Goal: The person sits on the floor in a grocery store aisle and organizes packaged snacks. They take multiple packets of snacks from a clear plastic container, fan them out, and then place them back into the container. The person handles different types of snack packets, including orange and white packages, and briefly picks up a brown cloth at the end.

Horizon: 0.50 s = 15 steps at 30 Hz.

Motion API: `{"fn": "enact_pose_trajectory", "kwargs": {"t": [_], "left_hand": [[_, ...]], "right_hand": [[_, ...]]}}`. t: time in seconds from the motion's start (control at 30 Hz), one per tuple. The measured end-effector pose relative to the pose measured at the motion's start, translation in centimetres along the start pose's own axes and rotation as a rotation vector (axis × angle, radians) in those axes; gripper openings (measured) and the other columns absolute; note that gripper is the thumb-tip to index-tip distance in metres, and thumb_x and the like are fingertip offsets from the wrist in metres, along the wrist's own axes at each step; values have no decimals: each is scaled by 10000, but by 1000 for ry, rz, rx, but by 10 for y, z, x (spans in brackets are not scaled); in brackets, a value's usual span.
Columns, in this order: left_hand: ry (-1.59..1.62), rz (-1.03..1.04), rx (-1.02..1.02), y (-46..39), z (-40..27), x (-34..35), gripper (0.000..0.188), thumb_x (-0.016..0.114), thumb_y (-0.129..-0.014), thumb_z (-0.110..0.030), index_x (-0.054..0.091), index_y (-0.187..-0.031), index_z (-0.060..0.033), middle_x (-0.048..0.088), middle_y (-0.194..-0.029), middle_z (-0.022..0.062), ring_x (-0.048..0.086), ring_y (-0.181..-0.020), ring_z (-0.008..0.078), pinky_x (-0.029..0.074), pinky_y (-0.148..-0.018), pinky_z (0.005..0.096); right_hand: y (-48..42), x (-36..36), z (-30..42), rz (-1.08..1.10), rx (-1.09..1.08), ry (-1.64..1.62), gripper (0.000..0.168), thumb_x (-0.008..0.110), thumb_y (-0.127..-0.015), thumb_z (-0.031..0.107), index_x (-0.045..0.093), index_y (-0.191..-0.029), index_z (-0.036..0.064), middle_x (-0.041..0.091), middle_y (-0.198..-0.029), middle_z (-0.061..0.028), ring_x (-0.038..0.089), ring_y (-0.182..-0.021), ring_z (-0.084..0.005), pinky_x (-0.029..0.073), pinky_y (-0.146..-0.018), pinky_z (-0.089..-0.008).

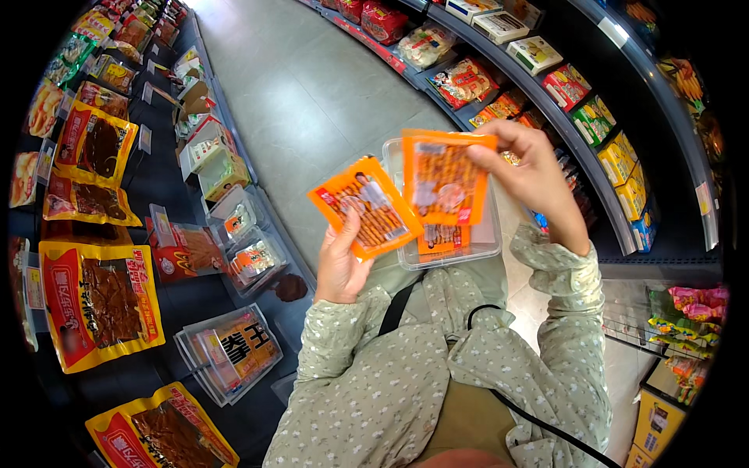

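My left hand point(345, 257) grips an orange snack packet point(366, 207) by its lower edge, with the thumb across its front. In my right hand point(518, 167) a second orange snack packet point(447, 175), slightly blurred, is pinched at its upper right corner between thumb and fingers. The second packet is over a clear plastic container point(488, 234), which is near my lap and partly hidden by it. Inside the container lies another orange packet point(443, 238), seen only in part below the held one.
On the left, a dark shelf rack holds hanging food packets point(105, 304), several small boxes point(225, 175) and clear tubs point(257, 260). Curved-looking shelves on the right carry boxed snacks point(567, 86) and bagged goods point(465, 82). A grey tiled floor point(292, 76) runs between them.
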State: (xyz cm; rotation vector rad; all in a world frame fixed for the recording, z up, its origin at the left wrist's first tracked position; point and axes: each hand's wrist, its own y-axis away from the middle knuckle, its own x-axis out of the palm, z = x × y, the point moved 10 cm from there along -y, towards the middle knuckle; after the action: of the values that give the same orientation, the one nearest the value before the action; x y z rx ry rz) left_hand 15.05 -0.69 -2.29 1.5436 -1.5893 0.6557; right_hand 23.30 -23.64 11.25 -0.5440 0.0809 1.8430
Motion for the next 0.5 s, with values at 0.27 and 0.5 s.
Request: {"fn": "enact_pose_trajectory", "kwargs": {"t": [0.27, 0.5], "left_hand": [[4, -50, 45, -5, -3, -7, 350, 632, -1053, -189, 577, -1391, -114, 663, -1322, 7, 642, -1220, 178, 518, -1066, 414], [-227, -86, 155, 2, -15, 1, 293, 657, -1032, -104, 614, -1313, -30, 689, -1278, 61, 664, -1150, 164, 539, -1009, 373]], "right_hand": [[29, 41, -72, 286, 63, 514, 206, 752, -896, 177, 720, -1036, 28, 696, -840, -166, 695, -804, -344, 529, -712, -430], [24, 52, -22, 182, -284, 718, 419, 807, -854, 229, 700, -1210, 35, 694, -1160, -133, 624, -1115, -332, 477, -971, -454]]}}
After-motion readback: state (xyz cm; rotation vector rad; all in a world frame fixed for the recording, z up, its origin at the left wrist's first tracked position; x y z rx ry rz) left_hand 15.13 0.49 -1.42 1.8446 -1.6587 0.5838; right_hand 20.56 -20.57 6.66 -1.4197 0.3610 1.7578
